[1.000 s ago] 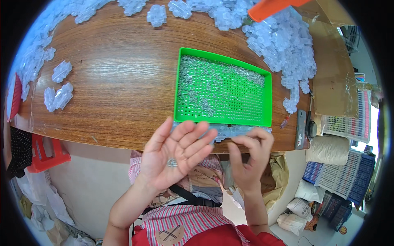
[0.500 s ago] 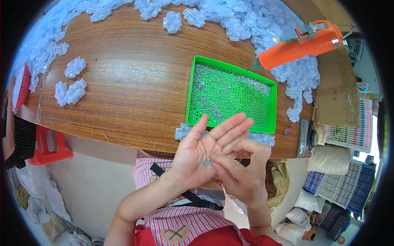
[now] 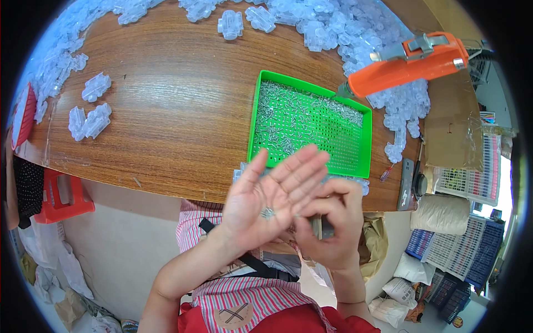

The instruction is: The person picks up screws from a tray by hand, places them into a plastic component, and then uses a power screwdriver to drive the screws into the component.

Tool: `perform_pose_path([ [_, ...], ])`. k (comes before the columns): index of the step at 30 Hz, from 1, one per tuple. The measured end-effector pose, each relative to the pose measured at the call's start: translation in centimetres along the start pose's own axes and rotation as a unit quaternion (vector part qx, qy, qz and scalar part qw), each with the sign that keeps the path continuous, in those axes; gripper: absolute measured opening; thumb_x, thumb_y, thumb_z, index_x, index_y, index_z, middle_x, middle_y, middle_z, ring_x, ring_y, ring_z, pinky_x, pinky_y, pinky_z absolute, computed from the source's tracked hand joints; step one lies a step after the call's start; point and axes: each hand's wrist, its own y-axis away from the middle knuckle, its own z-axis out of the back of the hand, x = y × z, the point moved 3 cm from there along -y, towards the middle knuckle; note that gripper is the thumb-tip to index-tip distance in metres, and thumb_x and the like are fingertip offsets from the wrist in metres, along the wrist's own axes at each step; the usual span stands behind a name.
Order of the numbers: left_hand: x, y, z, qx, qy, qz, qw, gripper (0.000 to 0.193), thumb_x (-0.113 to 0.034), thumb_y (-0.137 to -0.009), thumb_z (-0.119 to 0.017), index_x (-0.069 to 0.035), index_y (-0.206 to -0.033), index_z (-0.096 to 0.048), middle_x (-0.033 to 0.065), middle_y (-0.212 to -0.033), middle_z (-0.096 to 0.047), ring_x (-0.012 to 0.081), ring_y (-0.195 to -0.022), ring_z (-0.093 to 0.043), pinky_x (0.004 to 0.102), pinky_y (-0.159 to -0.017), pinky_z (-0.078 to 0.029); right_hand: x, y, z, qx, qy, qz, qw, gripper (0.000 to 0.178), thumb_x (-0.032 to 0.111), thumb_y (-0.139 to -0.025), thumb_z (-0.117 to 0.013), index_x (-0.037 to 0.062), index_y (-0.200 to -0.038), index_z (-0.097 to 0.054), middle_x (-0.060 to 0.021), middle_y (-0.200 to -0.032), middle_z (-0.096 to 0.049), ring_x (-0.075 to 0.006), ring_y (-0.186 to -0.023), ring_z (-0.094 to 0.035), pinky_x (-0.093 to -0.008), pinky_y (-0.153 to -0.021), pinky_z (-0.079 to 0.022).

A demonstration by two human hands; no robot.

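Note:
My left hand (image 3: 272, 197) is held palm up in front of the tray, its fingers stretched out and spread. A small cluster of silver screws (image 3: 267, 212) lies in the hollow of that palm. Right beside it, my right hand (image 3: 333, 225) has thumb and index finger brought together in a pinch; what sits between the tips is too small to make out. Beyond both hands stands a green perforated tray (image 3: 366, 144) holding many more loose screws (image 3: 277, 119), heaped toward its left and far sides.
An orange power screwdriver (image 3: 408, 69) hangs over the tray's far right corner. Clear plastic parts (image 3: 333, 33) are piled along the table's far edge, with a few loose ones (image 3: 97, 87) at left. A small screwdriver (image 3: 387, 172) and a grey device (image 3: 407, 180) lie at right.
My right hand has drawn away from the left palm, its fingertips pinched. The left hand has shifted slightly left, still palm up with screws on it.

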Motion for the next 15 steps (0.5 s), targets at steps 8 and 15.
perform_pose_path([
  [8, -5.2, 2.4, -1.6, 0.087, -0.064, -0.150, 0.983, 0.058, -0.043, -0.103, -0.020, -0.009, -0.150, -0.022, 0.0081, -0.156, -0.021, 0.0275, -0.147, -0.005, 0.0426, -0.120, 0.000, -3.7, 1.0, -1.6, -0.048, 0.067, -0.032, 0.996, 0.022, 0.005, -0.063, -0.075, 0.0143, -0.081, -0.067, -0.0067, -0.095, -0.049, -0.0229, -0.079, -0.044, -0.0346, -0.073, -0.036],
  [15, -4.6, 3.5, -1.0, 0.054, -0.041, -0.145, 0.987, 0.060, -0.043, -0.103, -0.021, -0.007, -0.150, -0.022, 0.0110, -0.156, -0.021, 0.0273, -0.146, -0.009, 0.0414, -0.121, -0.005, -3.0, 0.0, -2.6, -0.017, 0.099, 0.000, 0.995, 0.019, 0.007, -0.066, -0.075, 0.0137, -0.081, -0.067, -0.0058, -0.097, -0.052, -0.0237, -0.081, -0.045, -0.0361, -0.073, -0.035],
])
